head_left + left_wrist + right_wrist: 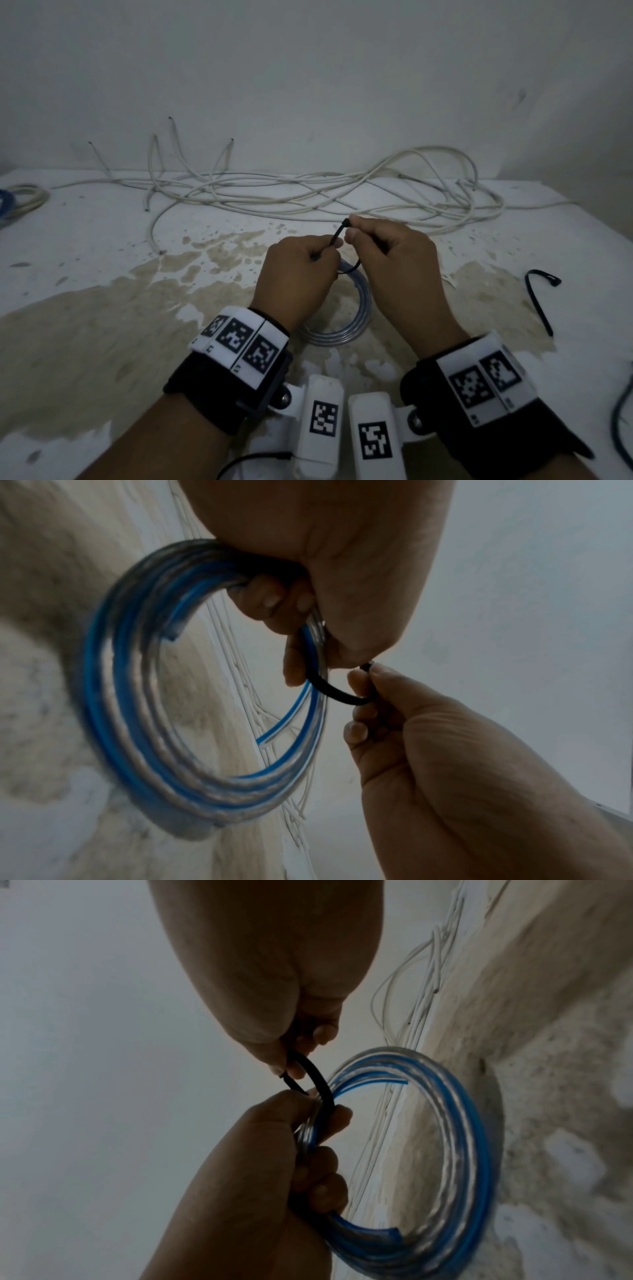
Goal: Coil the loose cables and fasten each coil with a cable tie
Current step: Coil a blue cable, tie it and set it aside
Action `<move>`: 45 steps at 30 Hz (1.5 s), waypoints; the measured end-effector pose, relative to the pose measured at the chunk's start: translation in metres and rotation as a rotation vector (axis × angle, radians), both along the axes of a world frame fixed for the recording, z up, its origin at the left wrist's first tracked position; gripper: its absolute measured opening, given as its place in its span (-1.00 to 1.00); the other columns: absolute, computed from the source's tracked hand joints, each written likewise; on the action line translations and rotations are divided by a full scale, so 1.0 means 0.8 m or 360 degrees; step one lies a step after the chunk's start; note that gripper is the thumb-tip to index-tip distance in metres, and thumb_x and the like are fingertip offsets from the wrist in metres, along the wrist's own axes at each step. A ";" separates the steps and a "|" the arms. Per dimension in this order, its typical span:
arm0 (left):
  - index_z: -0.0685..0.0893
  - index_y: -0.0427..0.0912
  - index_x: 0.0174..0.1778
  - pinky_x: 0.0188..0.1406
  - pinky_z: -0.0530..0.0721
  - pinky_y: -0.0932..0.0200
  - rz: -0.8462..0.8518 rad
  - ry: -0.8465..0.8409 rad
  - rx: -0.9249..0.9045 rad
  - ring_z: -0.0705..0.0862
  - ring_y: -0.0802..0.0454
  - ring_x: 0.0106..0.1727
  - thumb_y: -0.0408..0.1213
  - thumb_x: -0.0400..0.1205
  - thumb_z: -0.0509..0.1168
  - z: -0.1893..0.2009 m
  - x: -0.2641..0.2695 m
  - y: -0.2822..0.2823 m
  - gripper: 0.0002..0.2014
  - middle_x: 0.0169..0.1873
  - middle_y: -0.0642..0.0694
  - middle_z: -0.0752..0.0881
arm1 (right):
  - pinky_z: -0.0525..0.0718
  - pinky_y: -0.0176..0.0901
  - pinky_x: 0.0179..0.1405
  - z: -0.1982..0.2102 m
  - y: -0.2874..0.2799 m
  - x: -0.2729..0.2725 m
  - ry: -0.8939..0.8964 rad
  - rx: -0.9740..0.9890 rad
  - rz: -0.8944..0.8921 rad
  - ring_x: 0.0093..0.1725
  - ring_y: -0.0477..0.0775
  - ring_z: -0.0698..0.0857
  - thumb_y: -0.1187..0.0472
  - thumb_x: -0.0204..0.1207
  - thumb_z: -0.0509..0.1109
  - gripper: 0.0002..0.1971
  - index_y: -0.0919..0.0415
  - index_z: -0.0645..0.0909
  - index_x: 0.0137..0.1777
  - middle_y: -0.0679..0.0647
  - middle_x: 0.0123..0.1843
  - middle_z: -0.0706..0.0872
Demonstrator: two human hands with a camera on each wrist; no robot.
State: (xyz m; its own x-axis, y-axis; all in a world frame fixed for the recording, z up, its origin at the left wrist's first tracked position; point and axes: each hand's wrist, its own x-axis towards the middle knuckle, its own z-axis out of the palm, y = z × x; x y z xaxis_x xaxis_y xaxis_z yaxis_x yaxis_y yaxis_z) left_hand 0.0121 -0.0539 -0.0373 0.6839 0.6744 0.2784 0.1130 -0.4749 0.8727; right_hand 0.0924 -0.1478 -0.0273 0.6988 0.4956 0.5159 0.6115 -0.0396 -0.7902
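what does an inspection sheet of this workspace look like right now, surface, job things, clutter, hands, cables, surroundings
surface: white table, with large tan stains.
job's things: clear-and-blue coil held off the table; black cable tie looped round it, not seen closed; spare tie lying at right.
clutter: nothing seen.
grippers: left hand grips the coil and one tie end; right hand pinches the other end.
cables: loose white cables tangled along the back; another coil at far left; blue cable at right edge.
surroundings: plain grey wall.
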 end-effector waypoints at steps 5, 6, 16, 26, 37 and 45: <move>0.81 -0.12 0.10 -0.19 0.72 0.08 -0.0059 0.0023 0.0052 0.75 0.01 -0.29 -0.30 0.61 0.25 -0.003 0.001 0.002 -0.74 -0.29 -0.03 0.80 | 0.52 -0.60 0.02 0.002 -0.001 0.000 0.0074 0.0005 0.0018 -0.05 -0.38 0.66 0.25 0.55 0.40 -0.81 0.19 0.76 0.10 -0.23 -0.10 0.71; 0.82 -0.14 0.09 -0.21 0.70 0.14 -0.0064 0.0030 0.0068 0.74 0.05 -0.29 -0.32 0.61 0.25 -0.003 0.001 0.002 -0.74 -0.29 -0.04 0.80 | 0.52 -0.60 0.03 0.002 -0.001 0.000 0.0062 0.0009 0.0009 -0.01 -0.35 0.66 0.25 0.55 0.39 -0.81 0.19 0.76 0.11 -0.20 -0.07 0.72; 0.75 -0.03 -0.31 -0.31 0.60 -0.06 -0.0132 -0.0002 0.0288 0.69 -0.08 -0.40 -0.26 0.56 0.19 -0.006 -0.001 0.003 -0.76 -0.47 -0.11 0.75 | 0.58 -0.42 -0.30 0.010 -0.009 0.005 0.0390 -0.0065 0.0215 -0.31 -0.24 0.72 0.29 0.53 0.40 -0.85 -0.01 0.69 -0.08 -0.06 -0.34 0.77; 0.83 -0.08 -0.01 -0.22 0.64 0.28 -0.0205 -0.0114 0.0265 0.71 0.21 -0.24 -0.21 0.60 0.20 -0.004 -0.002 -0.003 -0.73 -0.28 0.11 0.79 | 0.49 -0.53 -0.45 0.015 -0.015 0.006 0.0505 -0.0007 0.0230 -0.45 -0.33 0.61 0.26 0.52 0.41 -0.92 0.23 0.72 -0.06 -0.01 -0.33 0.73; 0.78 -0.26 -0.34 -0.40 0.56 -0.08 -0.0169 -0.0175 0.0482 0.64 0.00 -0.45 -0.18 0.60 0.17 -0.005 -0.002 -0.007 -0.65 -0.53 -0.10 0.70 | 0.53 -0.37 -0.43 0.014 -0.011 -0.004 0.0347 -0.0047 0.0198 -0.45 -0.16 0.58 0.23 0.47 0.45 -0.79 0.13 0.61 -0.39 -0.01 -0.46 0.63; 0.84 -0.17 -0.13 -0.16 0.72 0.05 -0.0226 -0.0073 0.0183 0.73 0.16 -0.25 -0.29 0.68 0.24 -0.005 0.000 -0.002 -0.76 -0.29 0.02 0.80 | 0.46 -0.58 -0.43 0.016 -0.013 -0.010 0.0163 0.0099 0.0032 -0.43 -0.27 0.57 0.28 0.49 0.44 -0.78 0.19 0.57 -0.38 -0.05 -0.45 0.61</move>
State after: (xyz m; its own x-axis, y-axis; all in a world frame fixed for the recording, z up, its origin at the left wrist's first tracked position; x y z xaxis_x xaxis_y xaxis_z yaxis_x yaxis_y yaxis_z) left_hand 0.0123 -0.0555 -0.0410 0.7547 0.5339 0.3811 -0.0011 -0.5800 0.8146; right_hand 0.0845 -0.1582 -0.0144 0.7395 0.4794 0.4726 0.5277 0.0231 -0.8491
